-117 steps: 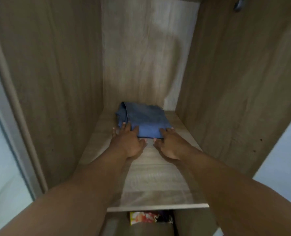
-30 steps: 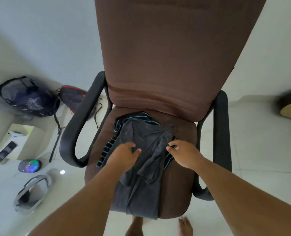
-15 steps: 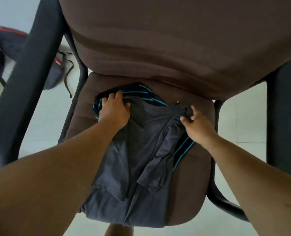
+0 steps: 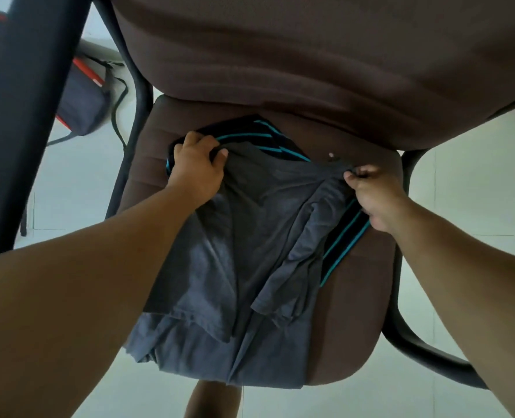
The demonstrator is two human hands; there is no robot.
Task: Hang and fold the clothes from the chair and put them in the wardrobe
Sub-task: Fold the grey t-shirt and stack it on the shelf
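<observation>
A dark grey shirt (image 4: 244, 254) lies spread over the seat of a brown office chair (image 4: 355, 312), its lower hem hanging past the seat's front edge. Under it lies a black garment with teal stripes (image 4: 343, 236), showing at the back and at the right side. My left hand (image 4: 195, 167) grips the grey shirt's upper left corner, thumb over the cloth. My right hand (image 4: 370, 191) pinches the shirt's upper right corner. The cloth between both hands is pulled taut.
The chair's tall brown backrest (image 4: 310, 49) rises just behind the clothes. Black armrests stand at the left (image 4: 23, 116) and at the right (image 4: 431, 354). A dark bag with red trim (image 4: 84, 98) lies on the white tiled floor at the left. My leg shows below the seat.
Since the wardrobe shelf frame I have turned to the chair. Over the last second both hands slid up from the shirt's middle to its top corners and took hold; the cloth has tightened.
</observation>
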